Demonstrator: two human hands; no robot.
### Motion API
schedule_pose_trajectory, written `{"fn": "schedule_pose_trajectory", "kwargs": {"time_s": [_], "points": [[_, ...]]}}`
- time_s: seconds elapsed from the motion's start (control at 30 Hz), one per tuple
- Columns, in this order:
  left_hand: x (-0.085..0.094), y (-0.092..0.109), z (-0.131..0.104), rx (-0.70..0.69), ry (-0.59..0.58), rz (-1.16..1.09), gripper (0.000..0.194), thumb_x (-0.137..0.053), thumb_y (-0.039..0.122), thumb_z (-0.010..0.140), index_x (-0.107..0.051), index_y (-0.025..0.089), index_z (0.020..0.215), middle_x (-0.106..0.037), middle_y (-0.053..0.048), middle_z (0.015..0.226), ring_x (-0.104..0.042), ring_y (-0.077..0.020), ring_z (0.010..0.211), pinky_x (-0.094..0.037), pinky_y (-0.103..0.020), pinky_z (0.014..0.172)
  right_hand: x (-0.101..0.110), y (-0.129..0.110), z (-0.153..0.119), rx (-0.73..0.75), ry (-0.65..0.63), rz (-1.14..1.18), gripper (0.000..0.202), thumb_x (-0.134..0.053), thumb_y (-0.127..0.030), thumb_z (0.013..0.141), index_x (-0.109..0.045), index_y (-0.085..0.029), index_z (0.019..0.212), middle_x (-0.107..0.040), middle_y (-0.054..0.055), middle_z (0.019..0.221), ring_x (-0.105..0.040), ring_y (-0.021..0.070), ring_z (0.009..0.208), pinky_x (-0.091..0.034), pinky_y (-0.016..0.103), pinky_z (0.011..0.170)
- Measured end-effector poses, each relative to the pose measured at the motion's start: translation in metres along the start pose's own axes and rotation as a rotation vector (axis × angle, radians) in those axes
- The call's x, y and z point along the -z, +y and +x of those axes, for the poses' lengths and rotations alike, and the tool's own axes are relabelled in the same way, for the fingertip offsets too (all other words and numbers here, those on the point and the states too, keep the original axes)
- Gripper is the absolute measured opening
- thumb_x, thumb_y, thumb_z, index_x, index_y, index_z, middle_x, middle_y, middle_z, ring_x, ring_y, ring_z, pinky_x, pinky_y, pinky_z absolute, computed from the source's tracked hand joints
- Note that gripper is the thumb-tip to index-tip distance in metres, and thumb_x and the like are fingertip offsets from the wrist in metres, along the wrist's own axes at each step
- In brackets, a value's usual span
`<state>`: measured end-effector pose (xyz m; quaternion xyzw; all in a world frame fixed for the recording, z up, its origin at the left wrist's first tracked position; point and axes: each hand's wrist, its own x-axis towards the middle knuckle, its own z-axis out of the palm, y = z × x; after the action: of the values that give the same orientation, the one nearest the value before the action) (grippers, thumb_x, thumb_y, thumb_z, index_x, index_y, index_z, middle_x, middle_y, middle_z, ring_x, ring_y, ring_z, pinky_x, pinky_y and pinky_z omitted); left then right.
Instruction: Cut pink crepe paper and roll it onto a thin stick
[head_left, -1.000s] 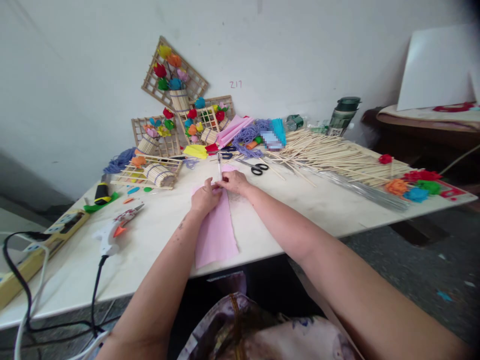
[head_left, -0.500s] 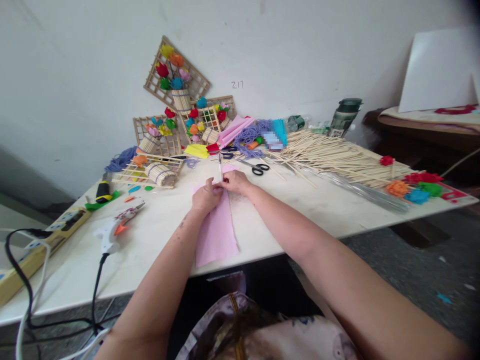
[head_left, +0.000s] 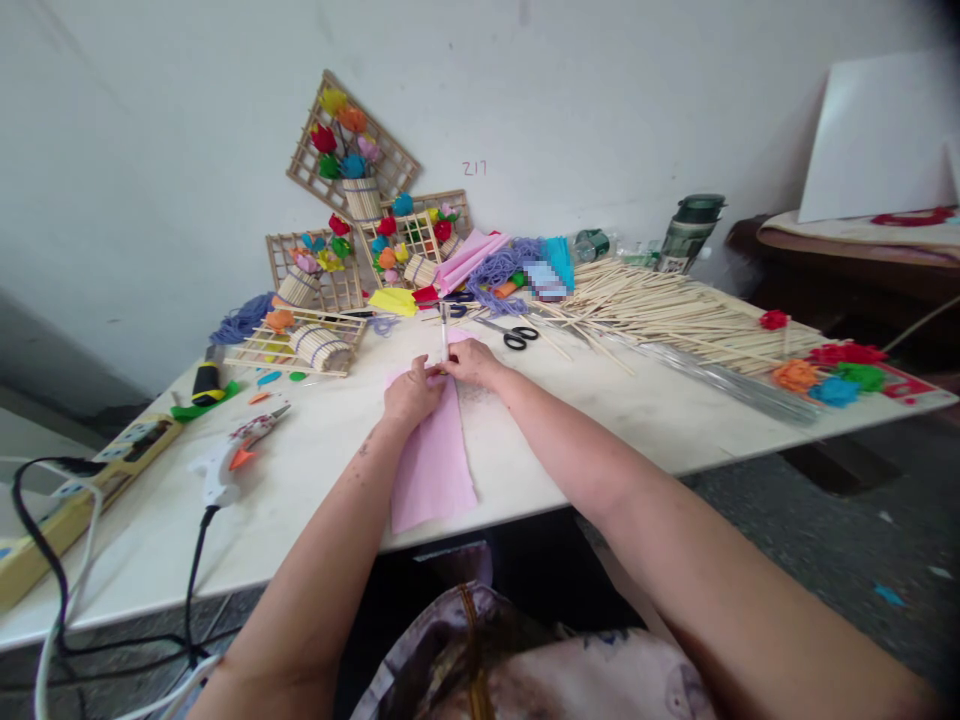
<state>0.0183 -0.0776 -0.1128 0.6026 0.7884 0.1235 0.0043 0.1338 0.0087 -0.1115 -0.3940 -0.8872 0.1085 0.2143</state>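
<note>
A long strip of pink crepe paper [head_left: 433, 480] lies lengthwise before me, its near end close to the table's front edge. My left hand [head_left: 415, 395] rests on it with fingers curled in, gripping the paper near its middle. My right hand [head_left: 472, 362] is closed around a slim, pale pen [head_left: 444, 340] that stands upright just above the fingers. The fingertips of both hands meet over the paper, so the pen's lower end is hidden. Black-handled scissors [head_left: 516, 338] lie just beyond my right hand.
A glue gun [head_left: 219, 470] and power strip [head_left: 90, 490] with cables are at left, near a utility knife [head_left: 205, 384]. Bamboo lattices with paper flowers [head_left: 352, 165] stand behind. Thin sticks [head_left: 652, 310], purple yarn [head_left: 499, 272] and a dark bottle [head_left: 688, 232] occupy the back right.
The pen's upper part has shifted very slightly to the right. Both hands and the pink paper stay in almost the same place.
</note>
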Motion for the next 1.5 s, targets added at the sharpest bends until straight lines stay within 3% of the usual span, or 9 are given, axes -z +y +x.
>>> {"fn": "schedule_pose_trajectory", "kwargs": {"time_s": [0.27,0.47,0.8,1.5], "points": [[-0.001,-0.001,0.001,-0.022,0.007,-0.040,0.054,-0.044,0.040,0.080,-0.034,0.021,0.129,-0.061,-0.006,0.116,-0.058,-0.0237,0.102,-0.045,-0.034,0.081,0.000,0.001,-0.001,-0.020,0.040,0.064,0.031,-0.051,-0.043,0.078,-0.068,-0.017,0.080,-0.068,0.002,0.079,-0.057,0.0126,0.071,-0.033,0.021,0.058],[-0.003,-0.003,0.002,0.006,0.017,-0.025,0.053,-0.042,0.044,0.081,-0.035,0.021,0.129,-0.063,-0.010,0.111,-0.059,-0.0266,0.099,-0.046,-0.037,0.079,-0.007,0.000,0.001,-0.014,0.035,0.075,0.036,-0.050,-0.050,0.077,-0.068,-0.020,0.080,-0.068,0.002,0.079,-0.058,0.0132,0.072,-0.033,0.021,0.058],[-0.002,-0.010,0.008,-0.016,-0.026,-0.129,0.055,-0.048,0.036,0.080,-0.034,0.018,0.130,-0.061,-0.008,0.115,-0.053,-0.0217,0.111,-0.041,-0.032,0.088,-0.008,0.000,0.000,-0.012,0.032,0.057,0.040,-0.049,-0.055,0.077,-0.068,-0.020,0.081,-0.068,0.004,0.080,-0.059,0.0139,0.072,-0.035,0.021,0.059],[-0.003,-0.018,0.015,-0.050,-0.075,-0.197,0.054,-0.052,0.035,0.077,-0.039,0.020,0.127,-0.061,-0.005,0.117,-0.052,-0.0214,0.111,-0.040,-0.030,0.088,-0.012,-0.001,0.002,-0.004,0.032,0.006,0.035,-0.047,-0.050,0.081,-0.068,-0.021,0.084,-0.069,0.004,0.086,-0.061,0.0149,0.079,-0.038,0.022,0.063]]}}
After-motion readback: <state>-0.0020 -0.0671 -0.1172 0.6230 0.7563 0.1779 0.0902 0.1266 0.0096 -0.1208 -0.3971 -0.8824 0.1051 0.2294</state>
